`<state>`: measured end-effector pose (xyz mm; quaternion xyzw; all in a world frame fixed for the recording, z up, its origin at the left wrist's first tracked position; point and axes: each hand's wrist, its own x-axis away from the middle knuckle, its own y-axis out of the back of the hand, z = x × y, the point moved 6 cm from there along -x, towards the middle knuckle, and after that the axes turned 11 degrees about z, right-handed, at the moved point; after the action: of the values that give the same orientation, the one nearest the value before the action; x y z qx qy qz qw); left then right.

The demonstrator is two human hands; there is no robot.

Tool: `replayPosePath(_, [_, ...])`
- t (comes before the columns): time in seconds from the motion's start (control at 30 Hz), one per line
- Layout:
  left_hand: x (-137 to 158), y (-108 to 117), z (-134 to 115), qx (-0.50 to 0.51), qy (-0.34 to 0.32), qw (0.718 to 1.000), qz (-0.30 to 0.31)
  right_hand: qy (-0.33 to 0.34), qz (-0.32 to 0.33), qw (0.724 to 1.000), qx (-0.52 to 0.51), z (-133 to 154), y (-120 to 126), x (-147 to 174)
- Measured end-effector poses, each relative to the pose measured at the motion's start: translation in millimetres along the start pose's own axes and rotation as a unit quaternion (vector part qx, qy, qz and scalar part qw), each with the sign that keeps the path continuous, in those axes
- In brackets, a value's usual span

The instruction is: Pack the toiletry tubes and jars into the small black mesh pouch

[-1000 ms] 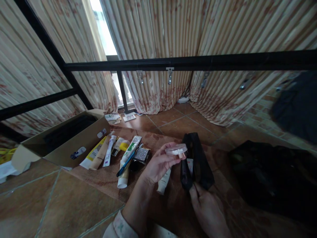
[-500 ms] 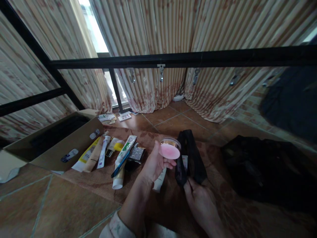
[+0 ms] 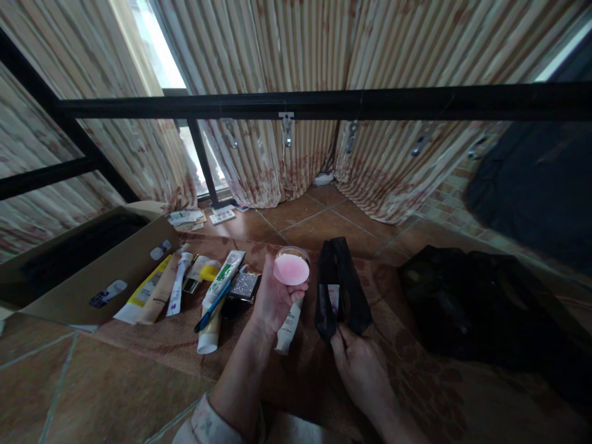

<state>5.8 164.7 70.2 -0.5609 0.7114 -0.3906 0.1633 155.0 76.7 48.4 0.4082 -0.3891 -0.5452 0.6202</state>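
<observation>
Your right hand [image 3: 363, 362] grips the black pouch [image 3: 357, 296] by its near end; lettering on the white tube [image 3: 287, 328] to its left is too small to read. Your left hand [image 3: 272, 302], fingers part-curled, holds the pink compact [image 3: 291, 269] left of the pouch. Left again, the green-printed tube [image 3: 226, 272] is illegible; the far card [image 3: 222, 216] bears a code-like pattern

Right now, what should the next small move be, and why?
I'd probably move the pink case right, toward the pouch: the left hand holds it just left of there, while the right hand grasps the pouch's near end, a white item showing between its dark sides.
</observation>
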Motion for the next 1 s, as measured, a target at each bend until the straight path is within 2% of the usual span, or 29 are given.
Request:
replayPosePath(0.3, [-2.4, 7.0, 2.6, -0.013, -0.029, 0.999, -0.035, -0.007, -0.002, 1.000, 0.021, -2.2, -2.9, -0.4])
replayPosePath(0.67, [-1.8, 4.4, 1.8, -0.033, -0.055, 0.998, 0.000, 0.020, -0.012, 1.000, -0.001, -6.9, -9.6, 0.1])
replayPosePath(1.0, [-3.2, 2.7, 8.4, -0.042, -0.050, 0.998, -0.001, 0.006, 0.007, 1.000, 0.002, -2.7, -2.2, -0.2])
